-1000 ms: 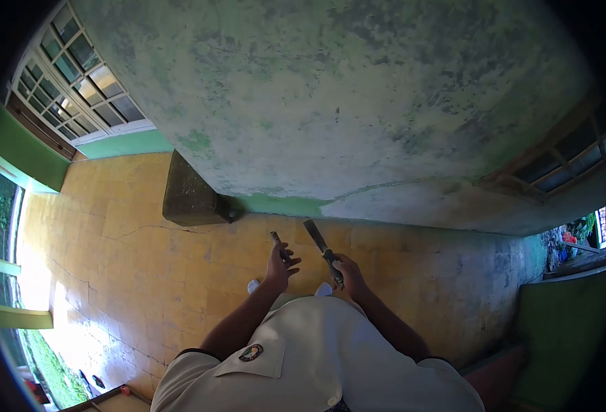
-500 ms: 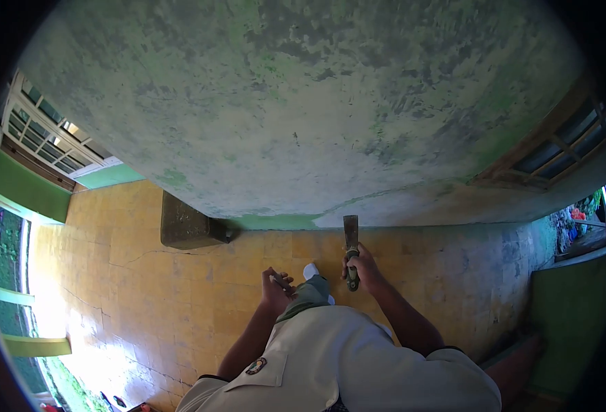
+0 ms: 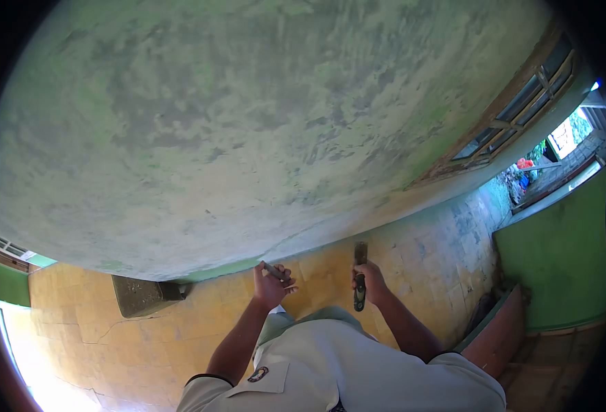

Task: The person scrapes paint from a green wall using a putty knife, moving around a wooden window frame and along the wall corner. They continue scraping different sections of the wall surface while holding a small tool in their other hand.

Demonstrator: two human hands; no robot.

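Note:
My right hand (image 3: 372, 281) is closed around the handle of a paint scraper (image 3: 360, 253). Its flat blade points up and away from me, toward the wall, and the handle's end sticks out below my fingers. In my left hand (image 3: 269, 291) is a short, grey, bar-shaped object (image 3: 275, 271), gripped between thumb and fingers; its exact kind is not clear. Both hands are in front of my body, apart from each other. Ahead rises a wall (image 3: 234, 158) with patchy, worn green and grey paint. Neither hand visibly touches it.
A dark box-like block (image 3: 142, 296) stands on the yellow tiled floor (image 3: 200, 323) by the wall's foot. A wooden-framed window (image 3: 512, 113) is at upper right. On the right are a green panel (image 3: 557, 254) and a reddish-brown board (image 3: 498, 329).
My view has swung to the right, so more of the window and green panel shows. The left hand is raised a little with the bar-shaped object. The right hand still grips the paint scraper.

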